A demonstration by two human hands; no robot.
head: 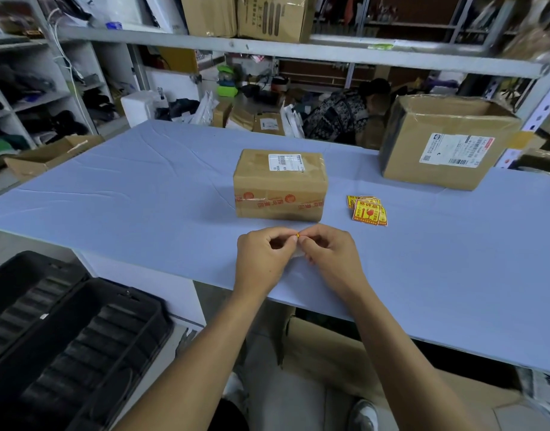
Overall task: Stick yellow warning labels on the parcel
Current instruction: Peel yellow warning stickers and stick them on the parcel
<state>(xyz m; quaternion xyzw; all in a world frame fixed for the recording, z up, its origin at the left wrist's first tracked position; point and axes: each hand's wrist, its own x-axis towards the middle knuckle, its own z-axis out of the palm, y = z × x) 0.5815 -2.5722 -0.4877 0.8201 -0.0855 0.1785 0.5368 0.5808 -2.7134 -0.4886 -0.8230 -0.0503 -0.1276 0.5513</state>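
Both hands are working together just above the near edge of the blue tabletop [112,188]. The left hand [264,259] and the right hand [329,256] are meeting fingertip to fingertip, each pinching one side of a single warning label [298,235], of which only a small yellow and red corner is showing between the thumbs. A pale sheet, probably its backing paper, is showing below the fingers. Neither hand is spread wide; the fingers of both are curling in around the pinch.

In my judgement the step in hand is peeling the label from its backing, and sticking has not yet begun. The parcel [280,185] is sitting just beyond the hands, taped shut, with a white shipping slip on its top; no yellow label is showing on the faces in view. The spare labels [367,210] are lying in a loose stack to the right of the parcel, apart from it.

The next move is calling for a clean separation of label and backing, then carrying the label forward to a bare cardboard face, clear of the shipping slip, and pressing it down flat.
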